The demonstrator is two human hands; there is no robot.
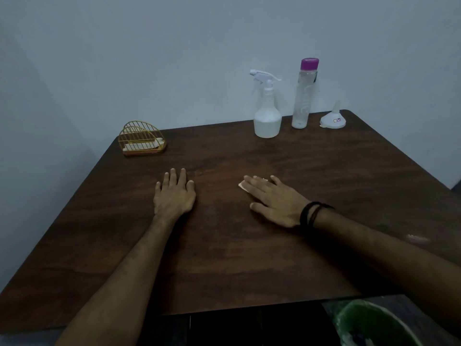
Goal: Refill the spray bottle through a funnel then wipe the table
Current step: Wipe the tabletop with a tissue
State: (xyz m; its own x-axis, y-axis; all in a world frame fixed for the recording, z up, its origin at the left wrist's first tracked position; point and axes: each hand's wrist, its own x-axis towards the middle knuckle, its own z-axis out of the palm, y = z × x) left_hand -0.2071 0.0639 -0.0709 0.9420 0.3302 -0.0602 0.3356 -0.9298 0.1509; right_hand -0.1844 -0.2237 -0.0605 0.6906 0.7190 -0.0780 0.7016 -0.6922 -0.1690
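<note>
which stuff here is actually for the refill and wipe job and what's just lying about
For the job: spray bottle, funnel, clear bottle with purple cap, white tissue under the right hand, table.

Just lying about: gold wire napkin holder, green bin by the table's near corner.

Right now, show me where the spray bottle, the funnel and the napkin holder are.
spray bottle (pixel 267 121), head view, on its white body.
funnel (pixel 333 119), head view, on its upturned wide cone.
napkin holder (pixel 139 136), head view, on its gold wire front.
</note>
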